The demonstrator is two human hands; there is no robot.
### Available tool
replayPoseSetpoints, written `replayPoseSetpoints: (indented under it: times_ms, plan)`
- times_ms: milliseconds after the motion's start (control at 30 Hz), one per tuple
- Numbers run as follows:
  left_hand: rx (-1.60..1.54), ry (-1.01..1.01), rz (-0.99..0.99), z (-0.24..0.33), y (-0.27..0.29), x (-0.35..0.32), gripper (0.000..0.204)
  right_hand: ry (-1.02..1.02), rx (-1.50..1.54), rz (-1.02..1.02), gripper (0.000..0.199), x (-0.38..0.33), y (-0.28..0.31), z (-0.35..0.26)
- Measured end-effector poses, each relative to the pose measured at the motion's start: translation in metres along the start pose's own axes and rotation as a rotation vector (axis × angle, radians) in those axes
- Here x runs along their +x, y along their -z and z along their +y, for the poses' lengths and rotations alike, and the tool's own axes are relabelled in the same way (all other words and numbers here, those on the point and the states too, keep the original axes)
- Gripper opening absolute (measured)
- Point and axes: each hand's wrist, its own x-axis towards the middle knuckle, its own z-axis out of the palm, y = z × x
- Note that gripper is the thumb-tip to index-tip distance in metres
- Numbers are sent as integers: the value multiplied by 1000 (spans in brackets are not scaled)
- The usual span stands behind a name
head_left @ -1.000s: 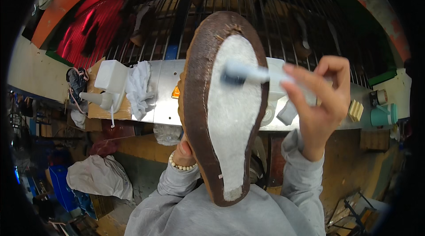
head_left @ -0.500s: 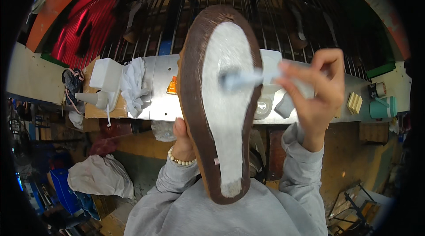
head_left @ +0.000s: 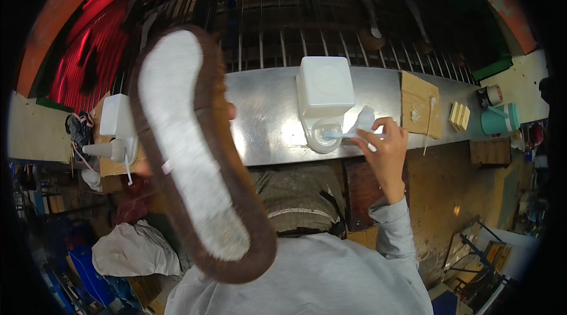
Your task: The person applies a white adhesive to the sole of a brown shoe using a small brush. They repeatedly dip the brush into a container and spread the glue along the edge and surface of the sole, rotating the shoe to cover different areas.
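A brown shoe (head_left: pixel 239 209) tilts sole-up at the left, a long white insert filling the middle of its underside. My left hand (head_left: pixel 231 111) grips it from behind; only bits of fingers show past its edges, the rest being hidden. Between the bent fingers of my right hand (head_left: pixel 385 147) is a small brush with a pale handle (head_left: pixel 348 135). Its tip is down at the round cup of a white square-topped dispenser (head_left: pixel 326 85) on the metal bench. A crumpled grey-white cloth (head_left: pixel 365 119) lies just beyond those fingers.
A second white dispenser (head_left: pixel 117 115) with a cone nozzle stands at the left on cardboard. Rightward along the bench (head_left: pixel 266 102) are a cardboard piece (head_left: pixel 420 105) with a thin stick, wooden blocks (head_left: pixel 459 116) and a teal cup (head_left: pixel 499 120). Behind runs a rack of metal bars (head_left: pixel 283 49).
The shoe has moved left and turned, uncovering the middle dispenser. My right hand has taken the brush off the white insert and down to the dispenser's cup.
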Motion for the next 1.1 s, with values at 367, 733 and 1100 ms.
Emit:
replayPoseSetpoints:
  times_ms: [367,733,1100]
  plan:
    - [121,-66,-23,22,7,-14,90,-76,14,0,25,-8,-10,-4]
    - [289,-133,164,7,6,-24,104,-413,408,66,13,-14,1,-20]
    - [492,6,288,-9,-22,-9,125,83,825,225,45,66,53,-100]
